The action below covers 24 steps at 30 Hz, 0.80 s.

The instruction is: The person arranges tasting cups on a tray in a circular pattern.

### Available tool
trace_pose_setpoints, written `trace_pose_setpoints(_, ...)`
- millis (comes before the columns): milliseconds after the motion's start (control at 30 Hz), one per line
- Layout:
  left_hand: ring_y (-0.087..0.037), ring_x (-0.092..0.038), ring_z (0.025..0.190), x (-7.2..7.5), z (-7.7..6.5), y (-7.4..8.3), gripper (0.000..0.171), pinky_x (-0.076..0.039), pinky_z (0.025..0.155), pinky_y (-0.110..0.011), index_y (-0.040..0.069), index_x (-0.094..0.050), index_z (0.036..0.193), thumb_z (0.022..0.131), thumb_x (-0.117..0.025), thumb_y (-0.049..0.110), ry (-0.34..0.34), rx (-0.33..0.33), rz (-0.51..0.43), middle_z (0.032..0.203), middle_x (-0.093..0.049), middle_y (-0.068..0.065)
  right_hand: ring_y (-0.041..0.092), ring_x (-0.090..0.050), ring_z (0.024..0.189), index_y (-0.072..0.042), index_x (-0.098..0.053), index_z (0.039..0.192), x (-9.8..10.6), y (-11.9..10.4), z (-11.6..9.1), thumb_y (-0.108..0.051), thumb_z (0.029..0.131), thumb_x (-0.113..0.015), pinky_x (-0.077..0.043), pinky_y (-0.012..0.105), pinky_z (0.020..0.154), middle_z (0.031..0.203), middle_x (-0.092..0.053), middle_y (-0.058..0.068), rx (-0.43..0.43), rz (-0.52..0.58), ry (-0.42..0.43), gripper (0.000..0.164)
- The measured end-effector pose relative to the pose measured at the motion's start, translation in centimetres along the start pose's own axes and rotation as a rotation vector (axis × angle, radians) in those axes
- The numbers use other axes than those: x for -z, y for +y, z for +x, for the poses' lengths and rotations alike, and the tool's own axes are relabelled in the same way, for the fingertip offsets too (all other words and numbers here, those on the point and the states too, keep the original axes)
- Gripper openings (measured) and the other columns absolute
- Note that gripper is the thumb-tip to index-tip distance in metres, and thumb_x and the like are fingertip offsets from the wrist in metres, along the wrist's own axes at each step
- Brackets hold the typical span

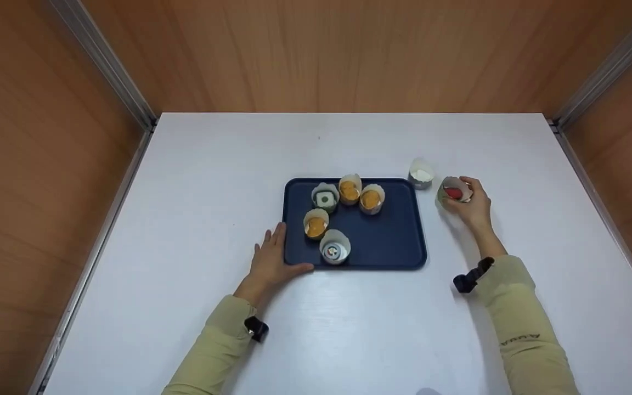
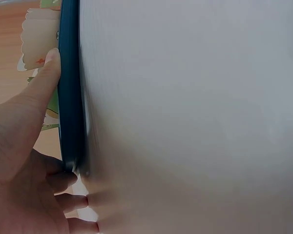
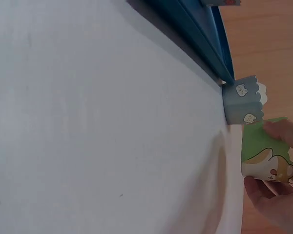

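Note:
My right hand grips a green paper baking cup with a red item inside, to the right of the tray. Whether its base touches the table I cannot tell. At the front left corner of the dark blue tray, my left hand rests with fingers along the left side and thumb at the front edge. The tray carries several paper cups: three with orange contents, one holding a white and green piece, and a pale cup with a round patterned piece.
A blue-grey paper cup with white contents stands just off the tray's right edge, near the cup in my right hand. The white table is bounded by wood-grain panels at the back and sides.

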<state>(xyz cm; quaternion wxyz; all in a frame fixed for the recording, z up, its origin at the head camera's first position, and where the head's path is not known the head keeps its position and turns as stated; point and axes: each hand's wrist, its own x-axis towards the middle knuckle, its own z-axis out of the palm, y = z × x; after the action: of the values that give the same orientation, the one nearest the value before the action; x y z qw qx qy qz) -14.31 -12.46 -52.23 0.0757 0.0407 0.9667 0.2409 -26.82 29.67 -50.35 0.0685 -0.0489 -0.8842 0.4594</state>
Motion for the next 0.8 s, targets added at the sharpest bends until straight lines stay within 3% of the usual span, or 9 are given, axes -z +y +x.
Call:
trace_pose_setpoints(433, -0.035, -0.010, 0.131, 0.1, -0.1, 0.0, 0.114, -0.013, 0.101, -0.056, 0.004, -0.009, 0.143, 0.063, -0.063, 0.066, -0.009, 0.004, -0.016, 0.146, -0.013, -0.012, 0.033, -0.047, 0.101, 0.000, -0.044, 0.123, -0.6, -1.7, -3.4, 0.000, 0.070, -0.071, -0.040, 0.040, 0.080, 0.114, -0.050, 0.024, 0.094, 0.025, -0.051, 0.059)
trace_pose_setpoints(800, -0.036, -0.011, 0.131, 0.1, -0.1, 0.0, 0.114, -0.013, 0.101, -0.056, 0.004, -0.009, 0.142, 0.064, -0.064, 0.064, 0.007, -0.009, -0.027, 0.146, -0.014, -0.013, 0.034, -0.044, 0.109, -0.001, -0.046, 0.122, -1.8, -3.0, -5.6, 0.001, 0.068, -0.073, -0.043, 0.044, 0.079, 0.123, -0.046, 0.022, 0.131, 0.050, -0.119, 0.061)
